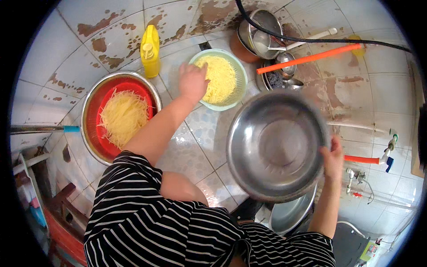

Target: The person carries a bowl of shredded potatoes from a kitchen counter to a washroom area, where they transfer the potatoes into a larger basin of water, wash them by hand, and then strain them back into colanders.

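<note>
My right hand point(333, 160) grips the right rim of a large, wide metal basin point(283, 143), which shows its bare inside. Over the left edge of a pale green plastic colander point(241, 78) reaches my left hand point(194, 81), its fingers at the fine yellow shreds point(218, 80) inside; whether they pinch any I cannot tell. To the left, a red plastic colander point(105, 96) stands in a metal basin point(87, 133) on the floor and holds longer pale yellow shreds point(125, 116).
A yellow pump bottle point(151, 55) stands by the tiled wall. Metal pots point(265, 23) and ladles are at the back right, near an orange hose point(307, 59) and a black hose point(317, 40). Another metal basin point(293, 213) lies below the large one. A red stool point(63, 230) is at lower left.
</note>
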`<state>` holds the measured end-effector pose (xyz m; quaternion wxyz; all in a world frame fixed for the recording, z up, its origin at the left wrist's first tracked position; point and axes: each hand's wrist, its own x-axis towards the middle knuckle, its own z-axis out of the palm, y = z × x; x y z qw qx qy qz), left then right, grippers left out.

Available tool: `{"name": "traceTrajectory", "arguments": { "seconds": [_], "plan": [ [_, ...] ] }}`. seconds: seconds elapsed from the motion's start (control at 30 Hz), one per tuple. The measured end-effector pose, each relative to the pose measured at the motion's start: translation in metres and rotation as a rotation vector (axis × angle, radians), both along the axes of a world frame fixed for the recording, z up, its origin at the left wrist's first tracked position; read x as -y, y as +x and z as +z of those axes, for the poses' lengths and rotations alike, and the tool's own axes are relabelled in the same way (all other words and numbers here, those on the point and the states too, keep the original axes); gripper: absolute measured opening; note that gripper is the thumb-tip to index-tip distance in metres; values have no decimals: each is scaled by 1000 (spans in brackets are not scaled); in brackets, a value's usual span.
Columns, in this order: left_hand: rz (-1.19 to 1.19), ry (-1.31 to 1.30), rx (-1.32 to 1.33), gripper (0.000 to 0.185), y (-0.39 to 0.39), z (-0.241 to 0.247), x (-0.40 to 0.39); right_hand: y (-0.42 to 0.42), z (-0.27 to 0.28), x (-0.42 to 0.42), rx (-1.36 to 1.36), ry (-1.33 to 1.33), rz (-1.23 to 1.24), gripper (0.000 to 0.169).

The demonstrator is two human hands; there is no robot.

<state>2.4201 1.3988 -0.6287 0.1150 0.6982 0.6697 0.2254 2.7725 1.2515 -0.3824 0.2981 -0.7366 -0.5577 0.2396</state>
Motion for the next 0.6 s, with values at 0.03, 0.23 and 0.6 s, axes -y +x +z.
{"name": "traceTrajectory", "arguments": {
  "seconds": [0.03,0.23,0.6],
  "plan": [
    [105,64,125,47,1,-10,-1,24,-22,9,-48,-63,-29,28],
    [561,-598,1214,44,13,-120,-8,77,-141,73,-565,-220,-262,26],
    [616,-705,1551,35,-23,-82,-12,121,-126,35,541,108,-209,29]
  ]
}}
